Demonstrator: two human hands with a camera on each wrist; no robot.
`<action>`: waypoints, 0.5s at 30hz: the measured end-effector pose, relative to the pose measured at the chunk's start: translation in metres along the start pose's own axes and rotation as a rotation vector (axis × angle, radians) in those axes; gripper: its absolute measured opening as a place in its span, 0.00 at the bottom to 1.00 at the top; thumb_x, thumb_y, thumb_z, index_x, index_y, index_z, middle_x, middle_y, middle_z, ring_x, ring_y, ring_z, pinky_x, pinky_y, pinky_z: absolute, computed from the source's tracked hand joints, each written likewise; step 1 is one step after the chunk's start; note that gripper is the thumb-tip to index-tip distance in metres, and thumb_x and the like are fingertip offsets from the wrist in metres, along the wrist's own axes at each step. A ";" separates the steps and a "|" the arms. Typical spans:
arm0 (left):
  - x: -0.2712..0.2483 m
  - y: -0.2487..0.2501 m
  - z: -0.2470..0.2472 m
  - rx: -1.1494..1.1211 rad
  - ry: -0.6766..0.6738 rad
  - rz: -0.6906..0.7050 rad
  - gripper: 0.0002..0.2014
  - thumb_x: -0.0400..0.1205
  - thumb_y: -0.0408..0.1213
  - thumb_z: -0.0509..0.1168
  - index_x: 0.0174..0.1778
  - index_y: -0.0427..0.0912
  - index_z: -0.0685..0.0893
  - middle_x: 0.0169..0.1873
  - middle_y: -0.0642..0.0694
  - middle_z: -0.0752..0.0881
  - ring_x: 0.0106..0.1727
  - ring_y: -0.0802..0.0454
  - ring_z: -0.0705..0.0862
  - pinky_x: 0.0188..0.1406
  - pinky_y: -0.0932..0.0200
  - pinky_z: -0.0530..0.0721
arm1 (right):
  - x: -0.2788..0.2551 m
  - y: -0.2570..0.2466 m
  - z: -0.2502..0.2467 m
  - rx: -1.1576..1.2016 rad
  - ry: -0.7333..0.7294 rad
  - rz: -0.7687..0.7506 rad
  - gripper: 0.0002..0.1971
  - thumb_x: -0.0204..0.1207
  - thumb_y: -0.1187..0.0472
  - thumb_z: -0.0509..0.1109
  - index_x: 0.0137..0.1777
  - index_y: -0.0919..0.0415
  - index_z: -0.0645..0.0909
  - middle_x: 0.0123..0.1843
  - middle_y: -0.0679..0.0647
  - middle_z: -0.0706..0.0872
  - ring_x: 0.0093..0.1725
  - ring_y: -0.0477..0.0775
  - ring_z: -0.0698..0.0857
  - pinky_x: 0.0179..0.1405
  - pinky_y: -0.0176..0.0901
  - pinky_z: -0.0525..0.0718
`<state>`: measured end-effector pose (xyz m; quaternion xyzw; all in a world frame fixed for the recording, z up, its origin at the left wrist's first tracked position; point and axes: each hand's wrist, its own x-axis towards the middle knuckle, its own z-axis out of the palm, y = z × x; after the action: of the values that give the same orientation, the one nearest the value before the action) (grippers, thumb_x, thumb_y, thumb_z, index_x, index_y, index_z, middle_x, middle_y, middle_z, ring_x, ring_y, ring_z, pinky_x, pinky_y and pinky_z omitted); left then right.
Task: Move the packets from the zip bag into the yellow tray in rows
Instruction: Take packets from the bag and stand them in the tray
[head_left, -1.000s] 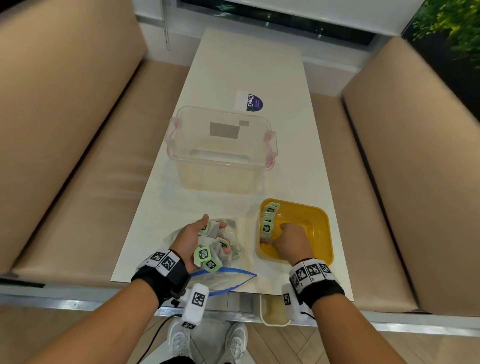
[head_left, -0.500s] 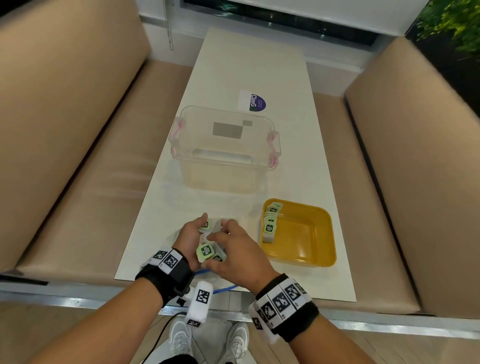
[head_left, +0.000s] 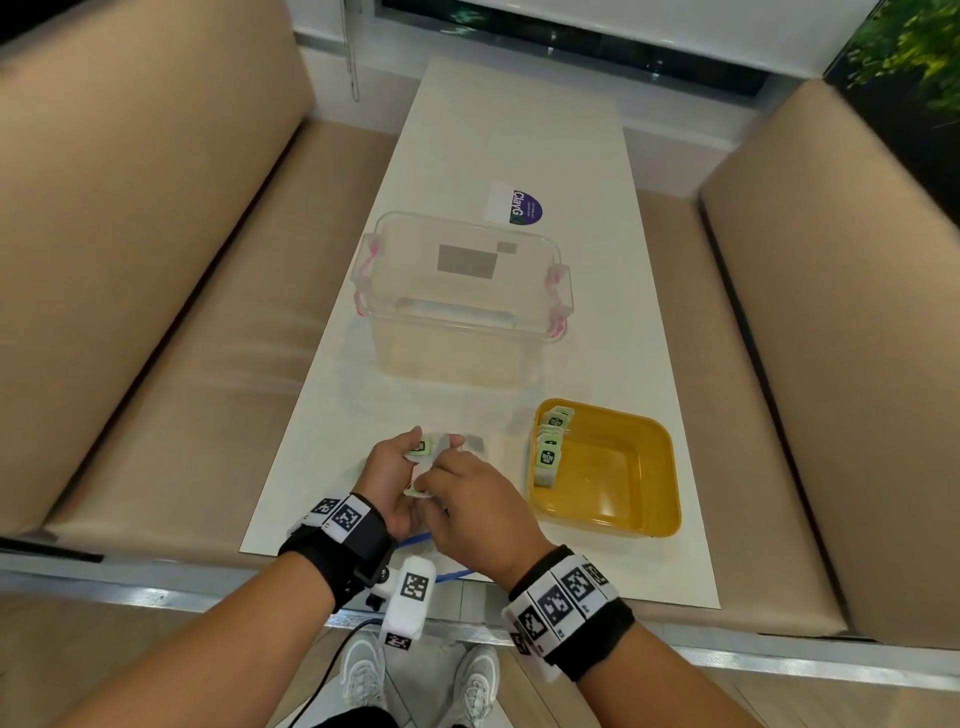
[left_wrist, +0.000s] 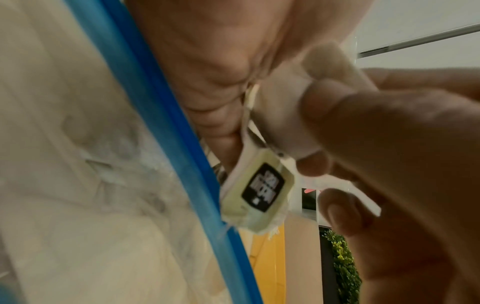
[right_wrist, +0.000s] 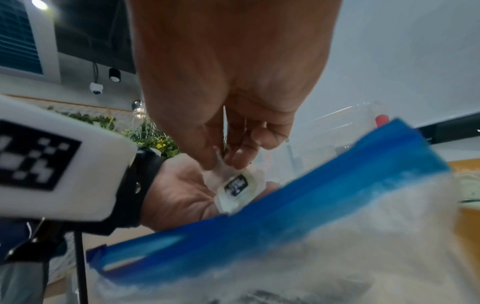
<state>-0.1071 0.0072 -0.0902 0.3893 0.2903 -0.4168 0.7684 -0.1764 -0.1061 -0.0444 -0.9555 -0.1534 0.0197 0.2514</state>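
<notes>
At the near edge of the white table (head_left: 519, 130), the person's left hand (head_left: 387, 475) cups a small clutch of green-and-white packets (head_left: 418, 448), fingers curled round them, while the right hand (head_left: 470, 512) reaches across and pinches one packet (right_wrist: 237, 186) by its top edge between thumb and fingertips (right_wrist: 235, 159). The zip bag (right_wrist: 324, 257), its blue seal strip uppermost, lies directly beneath both hands. To the right, near the table's right edge, the yellow tray (head_left: 623, 519) holds one row of packets (head_left: 549, 452) standing along its left wall; the rest of its floor is bare.

The risk appears to lie in the pinch: it takes only a thin edge, so the packet could slip as it is lifted clear, or neighbours could be dragged out of the left palm and scattered. Setting it down carelessly might also topple the standing row.

How many packets the left hand holds cannot be counted, and the bag's contents are blurred. A clear lidded box (head_left: 462, 301) stands farther back.
</notes>
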 end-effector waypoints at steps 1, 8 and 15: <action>-0.001 0.000 0.000 -0.008 0.000 -0.007 0.28 0.87 0.56 0.54 0.70 0.38 0.85 0.54 0.40 0.88 0.59 0.41 0.84 0.67 0.49 0.78 | 0.001 -0.001 -0.001 0.034 0.021 0.030 0.17 0.73 0.58 0.58 0.51 0.63 0.86 0.48 0.58 0.83 0.45 0.62 0.83 0.39 0.53 0.83; -0.001 -0.003 -0.001 -0.068 -0.073 0.004 0.20 0.88 0.48 0.56 0.60 0.35 0.83 0.48 0.37 0.88 0.49 0.42 0.89 0.47 0.52 0.89 | 0.010 -0.011 -0.025 0.271 0.189 0.182 0.05 0.77 0.65 0.65 0.51 0.57 0.77 0.43 0.52 0.82 0.41 0.51 0.80 0.40 0.48 0.80; -0.001 -0.006 0.003 -0.125 -0.094 0.046 0.24 0.88 0.49 0.53 0.64 0.31 0.81 0.49 0.30 0.88 0.45 0.33 0.88 0.54 0.40 0.83 | 0.012 0.013 -0.063 0.353 0.254 0.307 0.09 0.74 0.69 0.66 0.46 0.56 0.84 0.37 0.42 0.82 0.35 0.39 0.79 0.38 0.34 0.78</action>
<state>-0.1123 0.0034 -0.0896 0.3270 0.2703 -0.3981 0.8134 -0.1542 -0.1429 0.0046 -0.9037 0.0318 -0.0359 0.4254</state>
